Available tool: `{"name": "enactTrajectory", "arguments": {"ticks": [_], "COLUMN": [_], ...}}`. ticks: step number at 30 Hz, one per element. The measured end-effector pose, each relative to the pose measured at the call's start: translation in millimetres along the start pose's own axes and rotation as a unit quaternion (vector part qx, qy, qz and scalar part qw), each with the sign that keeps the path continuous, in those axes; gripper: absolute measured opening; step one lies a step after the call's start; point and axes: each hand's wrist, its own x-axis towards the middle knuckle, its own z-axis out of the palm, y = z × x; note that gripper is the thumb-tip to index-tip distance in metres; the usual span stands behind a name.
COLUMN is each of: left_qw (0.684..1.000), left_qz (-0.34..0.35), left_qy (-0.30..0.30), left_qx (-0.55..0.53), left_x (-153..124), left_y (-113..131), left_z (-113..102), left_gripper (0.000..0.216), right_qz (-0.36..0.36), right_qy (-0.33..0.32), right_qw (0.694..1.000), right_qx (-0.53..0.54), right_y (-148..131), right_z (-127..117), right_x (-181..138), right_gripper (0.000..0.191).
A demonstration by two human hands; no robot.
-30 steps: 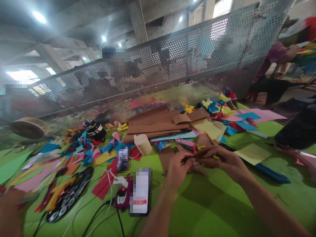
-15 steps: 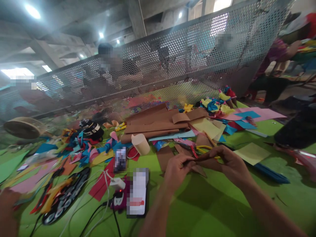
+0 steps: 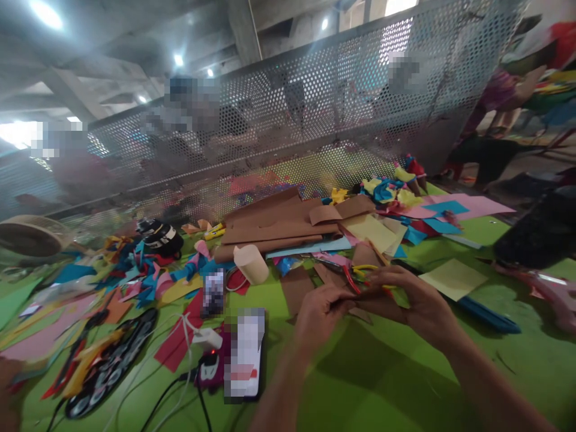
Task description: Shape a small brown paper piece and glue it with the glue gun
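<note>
A small piece of brown paper (image 3: 382, 307) is held between my two hands above the green table. My left hand (image 3: 320, 315) pinches its left end, fingers closed. On the other side my right hand (image 3: 416, 303) grips it with bent fingers and the thumb underneath. Just behind the fingers lies a tool with red and yellow handles (image 3: 350, 279), partly hidden by my right hand. More brown paper (image 3: 297, 291) rests on the table beyond my left hand.
Large brown sheets (image 3: 274, 225) and a cream roll (image 3: 252, 264) lie farther back. A phone (image 3: 245, 354), cables and a yellow glue gun (image 3: 85, 366) are at left. A yellow paper square (image 3: 454, 279) and blue strip (image 3: 488, 313) lie right. Perforated metal panel (image 3: 315, 114) stands behind.
The view has shifted slightly, so things appear a little farther left. My right fingers have bent over the brown paper, which now shows more of its face. Both hands still hold it.
</note>
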Motion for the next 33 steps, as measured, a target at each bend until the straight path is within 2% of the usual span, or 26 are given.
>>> {"name": "enactTrajectory", "arguments": {"ticks": [3,12,19,28,33], "left_qw": [1.0,0.999,0.997,0.994,0.992], "left_qz": [0.0,0.013,0.046,0.078,0.089], "left_qy": [-0.022,-0.042,-0.037,-0.035,-0.04], "left_qx": [-0.002,0.018,0.042,0.064,0.079], "left_x": [0,-4,-6,-8,-8], "left_y": [2,8,10,15,15], "left_z": [-1,-2,-1,-1,-1], "left_gripper": [0.024,0.021,0.026,0.026,0.025], "right_qz": [0.003,0.048,0.054,0.061,0.073], "right_qy": [-0.037,-0.021,-0.028,-0.059,-0.056], "right_qw": [0.999,0.997,0.998,0.996,0.996], "right_qx": [-0.025,0.053,0.036,0.03,0.019], "right_y": [-3,-14,-14,-13,-13], "right_z": [1,0,0,-3,-4], "right_x": [-1,-2,-6,-8,-9], "right_gripper": [0.026,0.039,0.042,0.032,0.03]}}
